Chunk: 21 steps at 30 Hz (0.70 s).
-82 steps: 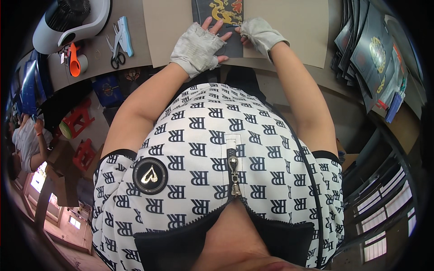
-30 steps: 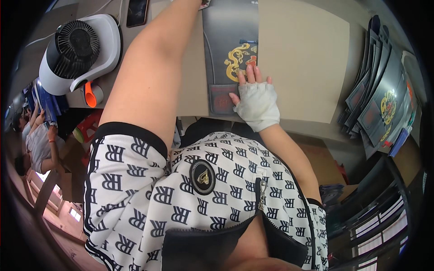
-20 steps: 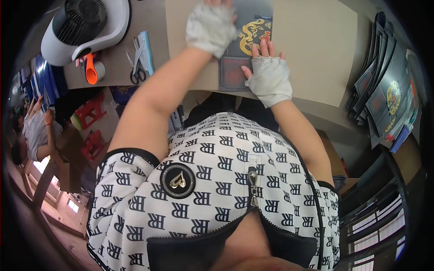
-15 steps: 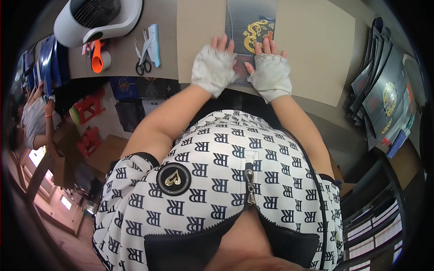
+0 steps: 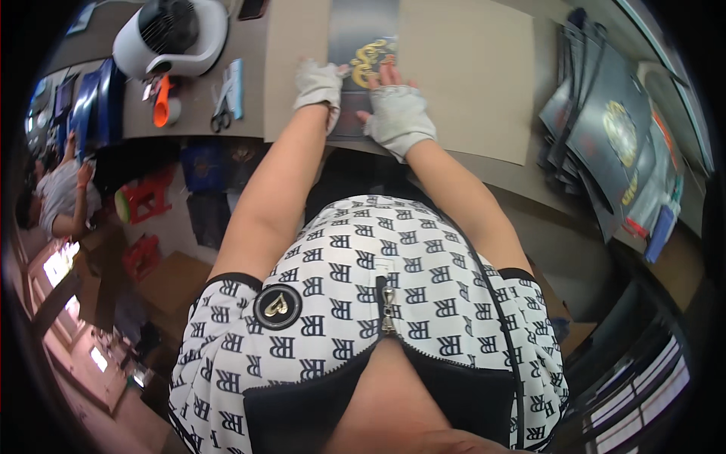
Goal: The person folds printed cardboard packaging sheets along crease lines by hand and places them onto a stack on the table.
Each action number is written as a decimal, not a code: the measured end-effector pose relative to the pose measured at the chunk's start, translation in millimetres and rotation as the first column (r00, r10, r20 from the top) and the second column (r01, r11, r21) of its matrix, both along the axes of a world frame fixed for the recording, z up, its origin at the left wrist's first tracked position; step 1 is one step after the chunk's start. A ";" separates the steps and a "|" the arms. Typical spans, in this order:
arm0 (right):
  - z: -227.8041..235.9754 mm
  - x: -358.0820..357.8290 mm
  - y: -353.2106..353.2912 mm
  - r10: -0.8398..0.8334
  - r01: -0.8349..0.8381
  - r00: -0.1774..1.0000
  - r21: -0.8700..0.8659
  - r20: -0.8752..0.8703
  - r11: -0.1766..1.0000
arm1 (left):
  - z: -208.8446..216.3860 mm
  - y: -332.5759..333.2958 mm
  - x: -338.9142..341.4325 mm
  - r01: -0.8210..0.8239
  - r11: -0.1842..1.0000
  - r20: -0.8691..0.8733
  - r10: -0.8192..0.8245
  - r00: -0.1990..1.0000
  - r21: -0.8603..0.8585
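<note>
A dark printed panel [image 5: 364,98] with a gold swirling pattern lies over a beige board [image 5: 469,83] on the table. My left hand [image 5: 318,85], in a grey-white fingerless glove, is at the panel's left edge. It is slightly smeared and turned partly on its side; the fingers that show are apart and hold nothing visible. On the panel's right side rests my right hand [image 5: 401,117], gloved the same way. Its fingers are spread flat, their tips by the gold pattern and the thumb out to the left.
Scissors [image 5: 221,102], a light-blue-handled tool [image 5: 237,89], an orange tape dispenser [image 5: 161,102] and a white fan-like appliance [image 5: 204,57] stand left. Dark printed bags [image 5: 597,121] are stacked at right, near a blue object [image 5: 662,231]. Another person [image 5: 64,189] works far left, near red stools [image 5: 147,198].
The whole view has shifted, so the table things appear elsewhere. My left hand has moved off the panel's middle to its left edge and turned; my right hand remains flat on the panel.
</note>
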State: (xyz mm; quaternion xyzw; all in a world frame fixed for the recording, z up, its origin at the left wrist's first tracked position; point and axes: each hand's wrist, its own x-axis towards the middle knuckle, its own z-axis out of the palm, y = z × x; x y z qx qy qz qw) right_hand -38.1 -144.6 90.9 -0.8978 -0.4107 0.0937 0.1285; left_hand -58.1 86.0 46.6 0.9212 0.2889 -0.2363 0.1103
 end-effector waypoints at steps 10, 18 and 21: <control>-36.9 57.5 -126.2 -0.486 0.512 0.792 0.030 0.369 0.858 | -38.1 57.0 -6.8 0.311 0.905 -0.106 -0.292 0.950 0.290; 21.9 106.8 -162.5 -0.895 0.849 0.444 -0.337 0.037 0.407 | -13.3 -13.1 -35.4 -0.186 0.940 0.581 -0.017 0.814 0.288; 20.0 128.1 -168.9 -0.821 0.742 0.570 -0.419 -0.014 0.523 | -2.8 -21.9 -39.0 0.091 0.920 0.565 -0.309 0.765 0.380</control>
